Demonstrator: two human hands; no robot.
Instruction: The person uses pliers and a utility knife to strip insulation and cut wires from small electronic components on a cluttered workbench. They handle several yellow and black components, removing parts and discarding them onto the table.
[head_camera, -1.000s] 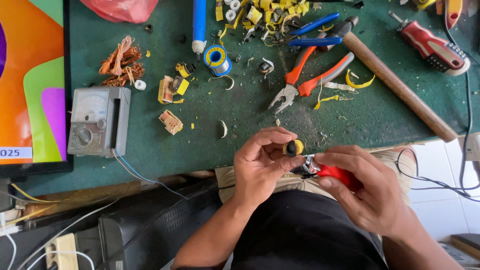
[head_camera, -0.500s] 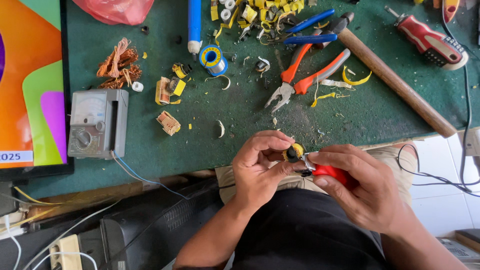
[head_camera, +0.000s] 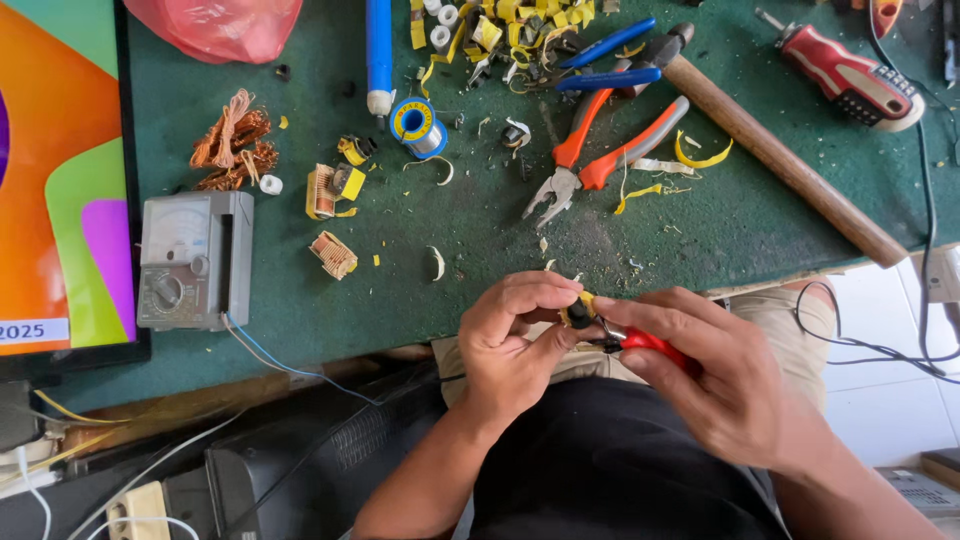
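A small dark part wrapped in yellow tape (head_camera: 577, 311) sits just over the near edge of the green surface (head_camera: 480, 230), above the person's lap. Most of it is covered by fingertips, so its shape cannot be made out. The left hand (head_camera: 515, 345) has its grip closed on it, thumb below and forefinger curled over the top. The right hand (head_camera: 715, 375) is wrapped tight round a red-handled tool (head_camera: 650, 345); only a strip of red handle and a short metal tip show between the fingers, and the tip meets the taped part. What kind of tool it is cannot be told.

Further out on the surface lie orange-handled pliers (head_camera: 600, 150), jaws pointing toward the hands, with blue-handled pliers (head_camera: 610, 60) above them, partly lost in a heap of yellow tape scraps (head_camera: 510, 20) that the top edge cuts off. A wooden-handled hammer (head_camera: 780, 160) runs diagonally to the right; its head is half hidden behind the blue handles. A red screwdriver (head_camera: 850, 80) lies near the top right corner.

To the left are a solder spool (head_camera: 415, 125), a blue tube (head_camera: 379, 50) cut off at the top, a small copper coil (head_camera: 333, 254), a taped coil (head_camera: 330, 188), a tangle of copper wire (head_camera: 230, 150) and a grey analogue meter (head_camera: 190, 260) with thin leads trailing off the edge. A colourful screen (head_camera: 60, 170) is cropped at the left, and a red plastic bag (head_camera: 220, 25) at the top.
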